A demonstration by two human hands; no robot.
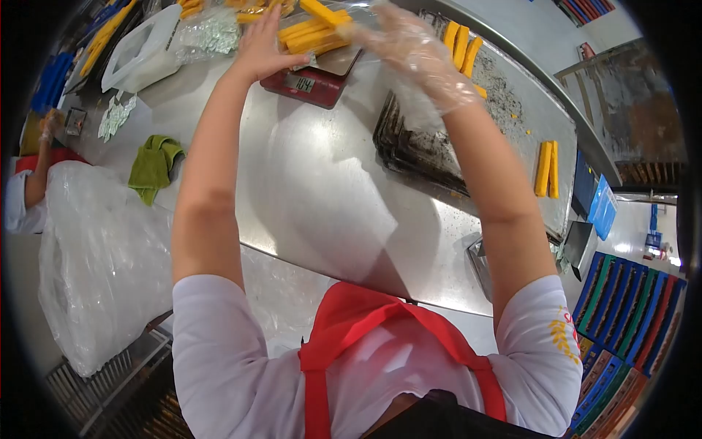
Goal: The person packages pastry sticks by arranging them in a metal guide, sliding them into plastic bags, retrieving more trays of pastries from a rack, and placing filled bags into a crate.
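Observation:
A red kitchen scale [327, 93] with a lit display stands near the far side of the steel table. Several yellow sticks [311, 36], which look like baked or cut food, lie on its plate, partly over clear plastic. My left hand [257, 50] is bare, thumb and fingers spread, at the left edge of the scale beside the sticks. My right hand [420, 55], in a clear plastic glove, is just right of the sticks. Motion smears its fingers, so any hold on a stick cannot be made out. More yellow sticks [459, 45] lie on the dark baking tray [504, 95].
A white plastic container [142, 47] and a bag of small pale packets [212, 33] stand at the back left. A green cloth [155, 167] lies on the table's left. Beyond a large clear plastic bag [102, 271], another person's arm [38, 172] shows. Stacked coloured trays [629, 307] stand right.

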